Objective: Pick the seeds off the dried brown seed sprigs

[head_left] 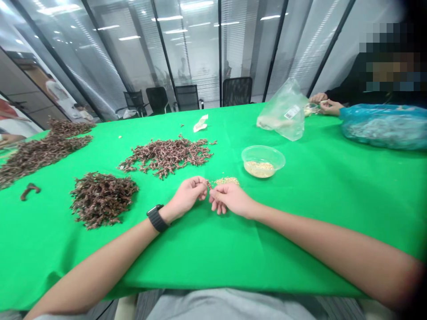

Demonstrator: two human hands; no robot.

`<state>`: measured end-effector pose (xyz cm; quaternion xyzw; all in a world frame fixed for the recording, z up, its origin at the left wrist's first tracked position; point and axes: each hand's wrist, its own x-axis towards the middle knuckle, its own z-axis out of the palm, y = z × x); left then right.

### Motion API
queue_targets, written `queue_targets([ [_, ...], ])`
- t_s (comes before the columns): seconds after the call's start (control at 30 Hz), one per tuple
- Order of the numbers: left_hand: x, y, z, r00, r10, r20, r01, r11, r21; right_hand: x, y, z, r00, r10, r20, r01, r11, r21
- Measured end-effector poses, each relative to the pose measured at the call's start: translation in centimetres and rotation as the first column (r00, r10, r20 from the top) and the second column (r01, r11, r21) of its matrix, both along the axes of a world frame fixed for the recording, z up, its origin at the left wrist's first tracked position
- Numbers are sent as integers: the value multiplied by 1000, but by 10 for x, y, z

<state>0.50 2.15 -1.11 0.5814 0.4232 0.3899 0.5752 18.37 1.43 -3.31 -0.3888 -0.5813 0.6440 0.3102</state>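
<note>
My left hand (191,194), with a dark watch on its wrist, pinches one end of a small reddish-brown twig-like piece (209,184). The fingertips of my right hand (230,198) close on the piece's other end, so both hands meet over the green cloth. Just beyond them lies a small heap of pale yellow grains (227,181). A clear plastic bowl (263,153) with similar grains in its bottom stands to the right. Brown knobbly pieces form a loose spread (170,155) beyond my left hand and a denser pile (102,198) to its left.
More brown pieces (43,149) lie far left, near a curved dark piece (30,190). A paper scrap (200,124), a clear bag (283,115) and a blue bag (387,126) lie farther back. Another person's hands (328,106) are at the back right.
</note>
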Motion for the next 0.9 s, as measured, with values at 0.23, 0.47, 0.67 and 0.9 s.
queue_targets([
  [0.23, -2, -1, -2, 998, 15, -58, -6, 987, 158, 0, 0, 1, 999, -2, -32, 1, 1000, -16],
  [0.47, -4, 1, -2, 998, -53, 31, 55, 997, -54, -2, -1, 0, 1000, -24, 7, 24, 999, 28],
  [0.67, -4, 0, 4, 997, -76, -34, 76, 997, -21, 0, -3, 6, 999, -12, 30, 12, 1000, 22],
  [0.9, -2, -1, 3, 997, -29, -74, 31, 999, 36, 0, -3, 6, 1000, -7, 8, 7, 1000, 8],
])
